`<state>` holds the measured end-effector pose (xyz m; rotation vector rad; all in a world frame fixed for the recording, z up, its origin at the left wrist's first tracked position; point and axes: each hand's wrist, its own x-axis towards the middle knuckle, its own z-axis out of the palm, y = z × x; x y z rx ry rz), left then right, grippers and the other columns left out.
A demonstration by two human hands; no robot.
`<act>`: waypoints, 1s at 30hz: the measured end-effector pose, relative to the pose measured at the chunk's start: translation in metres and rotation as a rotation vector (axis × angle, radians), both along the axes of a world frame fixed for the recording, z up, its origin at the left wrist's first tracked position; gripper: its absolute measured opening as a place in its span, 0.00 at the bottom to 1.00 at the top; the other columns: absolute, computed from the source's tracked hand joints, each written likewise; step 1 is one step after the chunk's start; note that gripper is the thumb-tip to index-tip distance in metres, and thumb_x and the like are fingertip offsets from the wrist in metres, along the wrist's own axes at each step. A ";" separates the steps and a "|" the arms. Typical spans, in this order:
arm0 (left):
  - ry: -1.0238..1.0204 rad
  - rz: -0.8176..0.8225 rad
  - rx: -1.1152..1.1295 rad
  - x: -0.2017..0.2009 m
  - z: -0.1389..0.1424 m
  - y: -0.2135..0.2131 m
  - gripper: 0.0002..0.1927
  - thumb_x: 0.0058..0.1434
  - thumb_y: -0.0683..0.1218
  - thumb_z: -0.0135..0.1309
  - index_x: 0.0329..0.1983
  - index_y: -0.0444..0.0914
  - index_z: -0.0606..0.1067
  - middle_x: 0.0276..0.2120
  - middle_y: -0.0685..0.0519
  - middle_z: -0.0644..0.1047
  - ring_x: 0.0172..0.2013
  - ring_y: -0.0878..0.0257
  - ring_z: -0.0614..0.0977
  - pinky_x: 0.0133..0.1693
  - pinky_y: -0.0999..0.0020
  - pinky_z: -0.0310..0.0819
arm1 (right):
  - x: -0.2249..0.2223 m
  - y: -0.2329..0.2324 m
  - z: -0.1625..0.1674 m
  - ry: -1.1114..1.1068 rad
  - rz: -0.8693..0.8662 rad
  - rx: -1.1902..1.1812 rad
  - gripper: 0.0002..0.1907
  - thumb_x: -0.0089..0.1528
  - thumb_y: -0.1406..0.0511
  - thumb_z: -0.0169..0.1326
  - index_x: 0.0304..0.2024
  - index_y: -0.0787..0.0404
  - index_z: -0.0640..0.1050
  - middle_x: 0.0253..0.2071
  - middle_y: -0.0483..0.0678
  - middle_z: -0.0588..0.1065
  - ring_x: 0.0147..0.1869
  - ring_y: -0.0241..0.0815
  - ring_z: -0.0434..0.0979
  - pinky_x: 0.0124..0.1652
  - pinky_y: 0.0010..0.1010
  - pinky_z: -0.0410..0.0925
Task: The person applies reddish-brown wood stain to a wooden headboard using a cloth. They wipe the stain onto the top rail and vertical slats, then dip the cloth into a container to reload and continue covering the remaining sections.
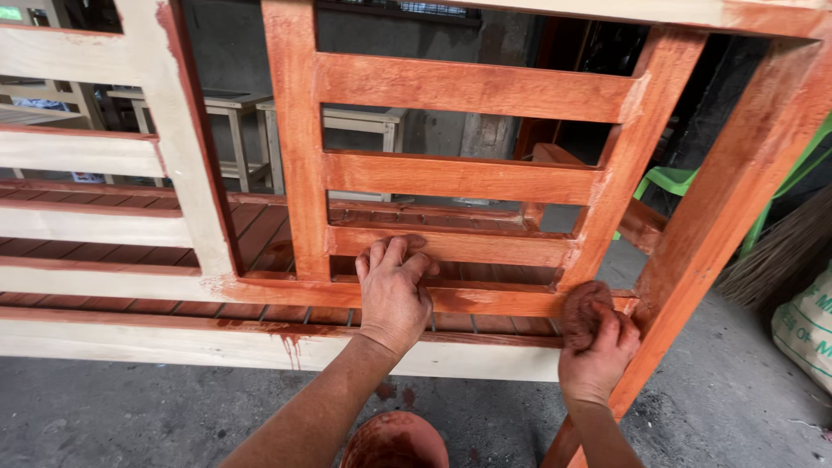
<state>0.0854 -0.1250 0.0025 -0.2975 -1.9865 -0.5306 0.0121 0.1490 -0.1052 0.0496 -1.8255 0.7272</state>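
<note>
While a stain-coated bucket (394, 440) sits below, the right hand (598, 347) presses a rag (582, 310).

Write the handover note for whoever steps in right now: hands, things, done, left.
Left hand: flat on the lowest slat of the wooden frame, steadying it, holding nothing.
Right hand: gripping a stain-soaked rag, pressed at the lower rail beside the right post.
Stain pot: on the floor below, between the arms.
Done: the right section, slats and posts, is reddish-orange.
Left: the left section is mostly bare pale wood, with stain only along its edges.
</note>
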 end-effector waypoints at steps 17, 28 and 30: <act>0.006 0.017 0.003 0.019 0.009 -0.022 0.16 0.41 0.33 0.55 0.33 0.42 0.80 0.48 0.50 0.73 0.56 0.48 0.69 0.58 0.45 0.55 | 0.009 -0.103 0.047 0.565 1.176 -1.829 0.20 0.63 0.61 0.53 0.56 0.61 0.75 0.56 0.47 0.77 0.57 0.39 0.76 0.53 0.35 0.71; 0.112 -0.031 0.047 0.039 0.064 -0.039 0.27 0.40 0.34 0.54 0.47 0.38 0.75 0.66 0.44 0.62 0.67 0.40 0.60 0.66 0.42 0.48 | 0.054 -0.147 0.127 0.277 0.720 -0.725 0.22 0.62 0.73 0.57 0.59 0.64 0.71 0.57 0.49 0.75 0.62 0.42 0.74 0.61 0.32 0.68; 0.148 -0.049 0.045 0.041 0.084 -0.040 0.33 0.39 0.33 0.52 0.54 0.40 0.73 0.68 0.43 0.59 0.68 0.40 0.58 0.68 0.41 0.46 | 0.064 -0.141 0.166 0.381 0.662 -0.565 0.23 0.63 0.73 0.57 0.60 0.66 0.69 0.60 0.50 0.73 0.66 0.43 0.72 0.64 0.33 0.66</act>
